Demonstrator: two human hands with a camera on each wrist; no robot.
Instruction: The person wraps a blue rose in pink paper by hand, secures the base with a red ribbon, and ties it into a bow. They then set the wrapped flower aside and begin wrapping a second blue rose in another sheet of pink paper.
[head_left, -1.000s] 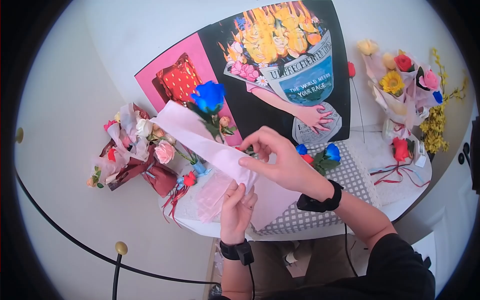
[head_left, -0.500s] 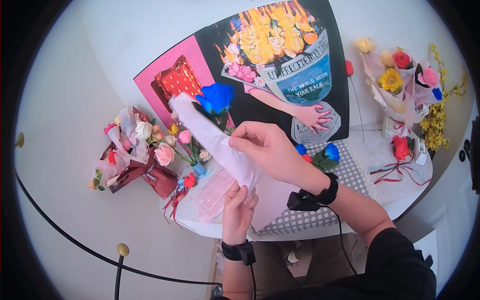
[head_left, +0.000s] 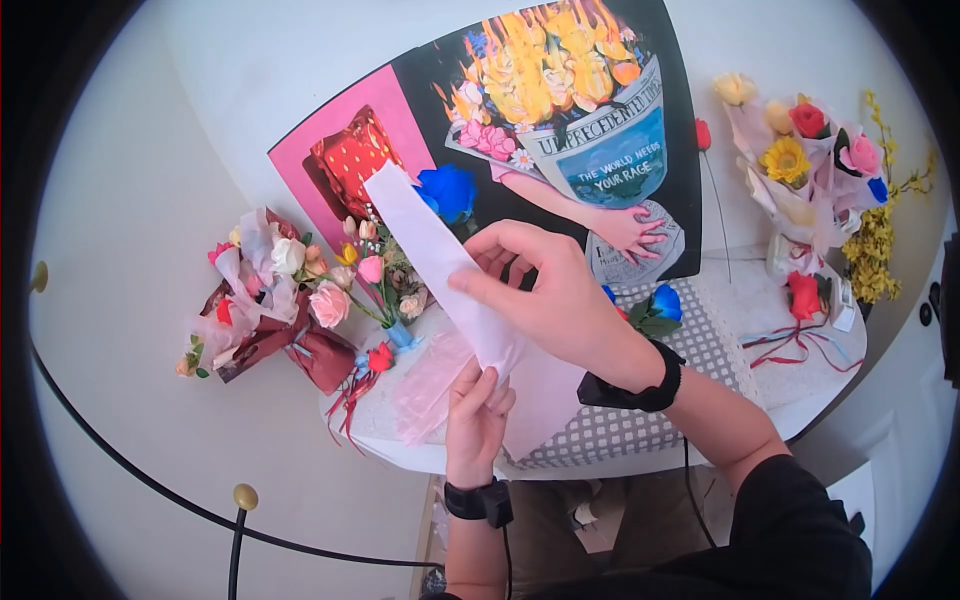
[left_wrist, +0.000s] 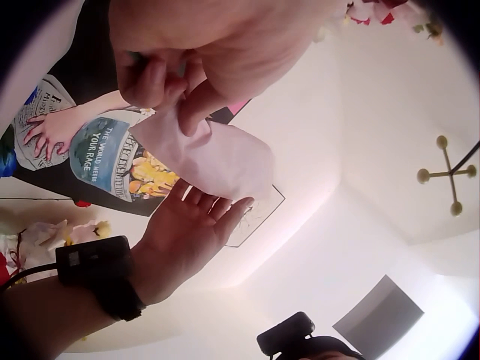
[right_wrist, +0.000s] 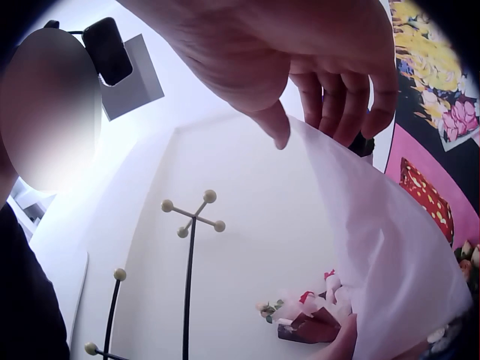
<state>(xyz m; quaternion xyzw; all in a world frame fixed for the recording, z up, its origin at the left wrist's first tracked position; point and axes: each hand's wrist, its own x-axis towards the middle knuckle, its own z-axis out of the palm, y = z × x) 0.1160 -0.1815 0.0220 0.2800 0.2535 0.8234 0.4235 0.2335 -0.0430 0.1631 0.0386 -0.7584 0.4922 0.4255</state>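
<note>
A sheet of pale pink wrapping paper (head_left: pixel 430 250) is folded up tall around a blue rose (head_left: pixel 450 192), whose bloom shows behind the paper's upper edge. At the bottom of the wrap, my left hand (head_left: pixel 474 420) grips the gathered paper with thumb and curled fingers. The rose's stem is hidden by the paper. My right hand (head_left: pixel 555 290) touches the sheet's right edge, its thumb (right_wrist: pixel 277 127) on the near face and its fingers spread loosely on the far side. The right wrist view shows a gap between that thumb and the fingertips.
More pink paper (head_left: pixel 440 385) and a grey checked cloth (head_left: pixel 700 350) lie on the white table (head_left: pixel 800 375). Blue roses (head_left: pixel 662 303) rest on the cloth. Wrapped bouquets (head_left: pixel 290 320) stand left, others (head_left: pixel 800 190) right. A poster (head_left: pixel 560 130) leans behind.
The paper's top edge has swung upright and to the right, partly covering the blue rose. My right hand has shifted along the paper's edge, and its fingers have spread. The left hand keeps its grip.
</note>
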